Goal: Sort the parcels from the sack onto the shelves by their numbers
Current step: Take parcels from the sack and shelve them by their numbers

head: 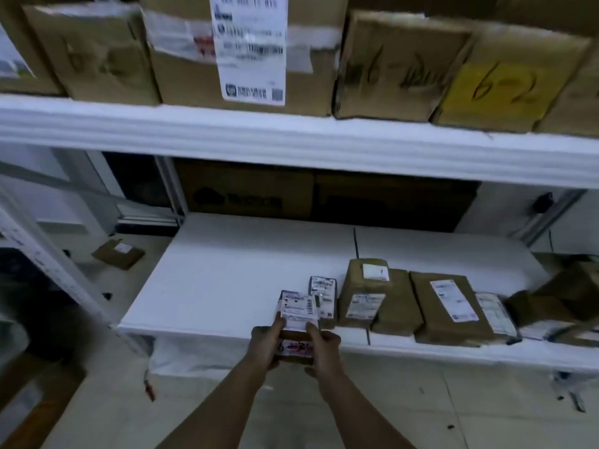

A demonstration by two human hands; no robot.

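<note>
I hold a small brown parcel with a white shipping label on top and a red-and-white sticker on its near side. My left hand grips its left side and my right hand grips its right side. The parcel is at the front edge of the lower white shelf, just left of a row of parcels. That row starts with a small labelled packet, then a brown box and a flat brown box. The sack is not in view.
The upper shelf carries large cardboard boxes, some with handwritten numbers such as the yellow-patched box marked 6-2. Dark cartons stand at the back of the lower shelf. A loose parcel lies on the floor to the left, beside a white upright.
</note>
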